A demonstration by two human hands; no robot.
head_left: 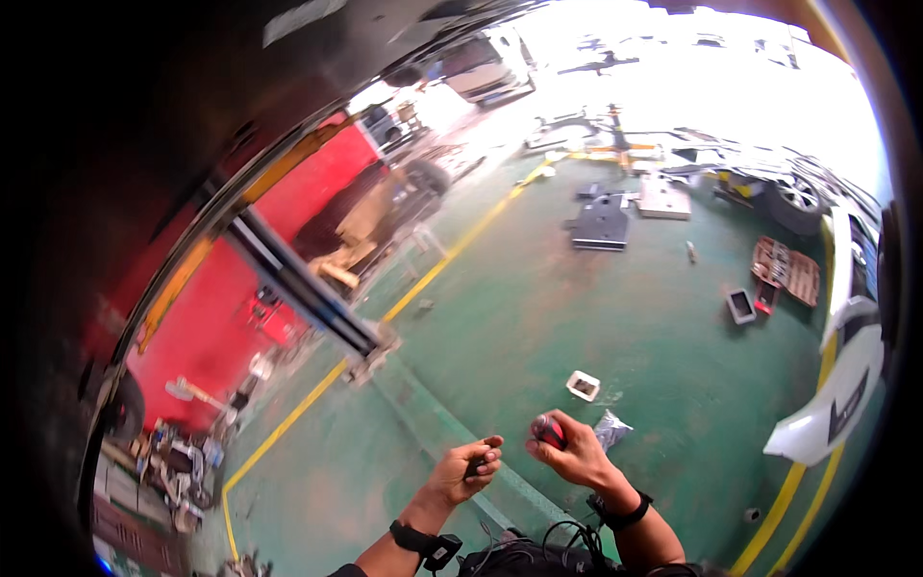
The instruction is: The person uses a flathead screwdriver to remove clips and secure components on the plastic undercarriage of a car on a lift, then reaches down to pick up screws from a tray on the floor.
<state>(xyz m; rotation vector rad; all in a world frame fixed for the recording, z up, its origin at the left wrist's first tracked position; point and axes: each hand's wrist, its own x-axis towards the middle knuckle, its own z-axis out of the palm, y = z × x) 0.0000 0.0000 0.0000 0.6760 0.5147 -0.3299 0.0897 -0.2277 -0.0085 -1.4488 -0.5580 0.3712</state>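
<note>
At the bottom centre, my left hand (466, 466) has its fingers closed round a small dark thing that I cannot make out. Just to its right, my right hand (582, 452) grips a red-and-black tool (549, 432). My hands are apart. On the green floor beyond them lie a small white tray (584, 385) and a clear plastic bag (612, 430), the bag partly behind my right hand.
A raised car's dark underside (192, 87) hangs overhead at left, by a lift post (288, 271) and a red wall (202, 346) with clutter. Rightward lie an opened tool case (798, 274), dark panel (600, 223), white bumper (798, 423) and a wheel (798, 197).
</note>
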